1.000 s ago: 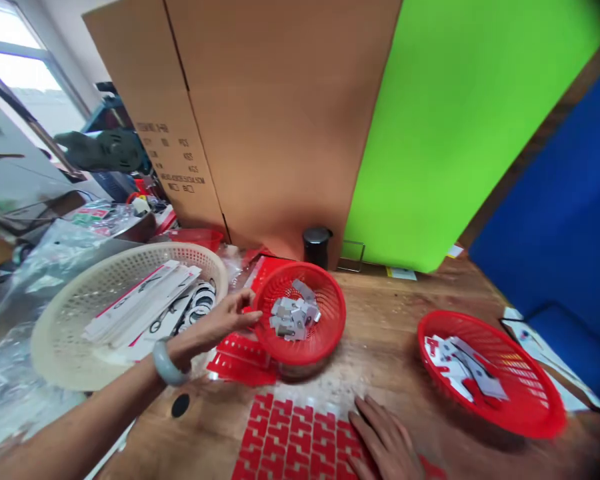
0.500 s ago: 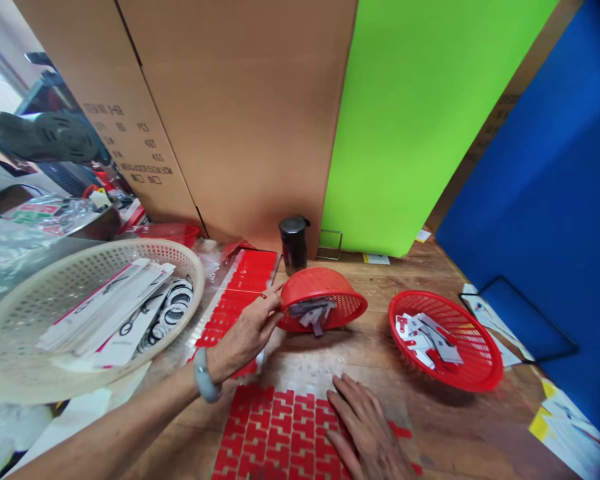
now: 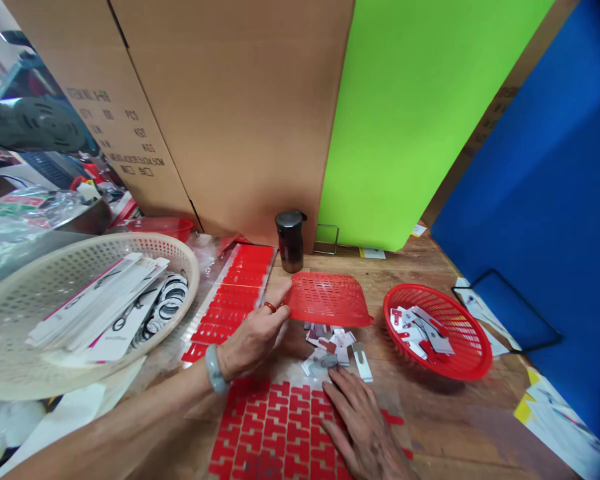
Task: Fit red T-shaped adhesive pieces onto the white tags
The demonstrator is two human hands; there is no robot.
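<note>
My left hand (image 3: pixel 260 327) grips the left rim of a red plastic basket (image 3: pixel 330 299), which is tipped nearly upside down above the table. Under it lies a loose heap of small flat metal pieces (image 3: pixel 330 343), grey and white, some with a slot. My right hand (image 3: pixel 357 417) lies flat with fingers spread, palm down on a sheet of red T-shaped stickers (image 3: pixel 280 427). Its fingertips are at the near edge of the heap. A second red basket (image 3: pixel 473 333) to the right holds similar white and red pieces.
A large cream basket (image 3: pixel 180 243) with scissor-printed cards (image 3: pixel 100 307) and black rings stands left. Another red sticker sheet (image 3: pixel 237 287) lies behind my left hand. A dark lidded cup (image 3: pixel 290 243) stands before a cardboard box (image 3: pixel 240 133). Green and blue panels rise behind.
My left hand has turned the red basket further over, and the metal pieces have dropped from it onto the table. My right hand stays on the sticker sheet.
</note>
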